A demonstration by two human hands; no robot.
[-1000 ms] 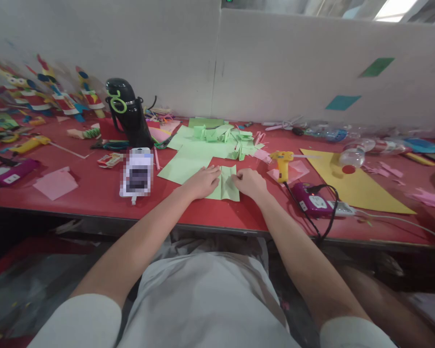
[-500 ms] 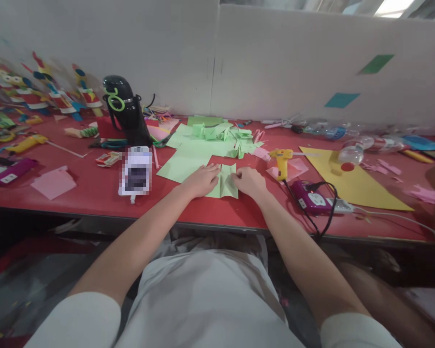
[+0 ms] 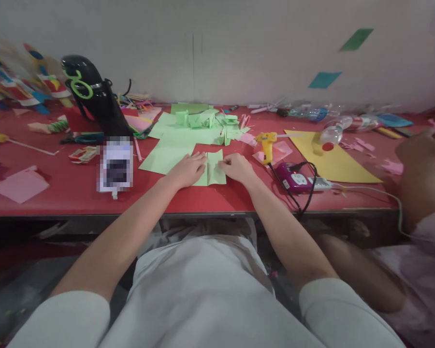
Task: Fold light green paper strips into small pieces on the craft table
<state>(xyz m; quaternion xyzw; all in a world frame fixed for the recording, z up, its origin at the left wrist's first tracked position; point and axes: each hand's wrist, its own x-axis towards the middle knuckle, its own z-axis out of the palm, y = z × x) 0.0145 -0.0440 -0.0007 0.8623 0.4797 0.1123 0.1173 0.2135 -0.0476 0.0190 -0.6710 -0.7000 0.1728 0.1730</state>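
Note:
A small piece of light green paper (image 3: 215, 169) with upright creases lies near the table's front edge. My left hand (image 3: 189, 170) rests flat over its left part, fingers stretched out. At the paper's right edge is my right hand (image 3: 237, 167), its fingers curled in and pinching that edge. Just beyond my hands are larger light green sheets (image 3: 170, 153), partly under my left fingers. Folded green paper pieces (image 3: 203, 119) are heaped on the far sheet.
A yellow glue gun (image 3: 266, 145) and a purple power box (image 3: 293, 178) with cables stand to the right, before a yellow sheet (image 3: 348, 166). Leftward are a blurred-out phone (image 3: 115, 164) and a black bottle (image 3: 94, 96). Another person's hand (image 3: 422, 147) is at far right.
The view has turned to the right, so the table things appear shifted left. More of the person at the right shows. My hands keep nearly the same place on the green paper.

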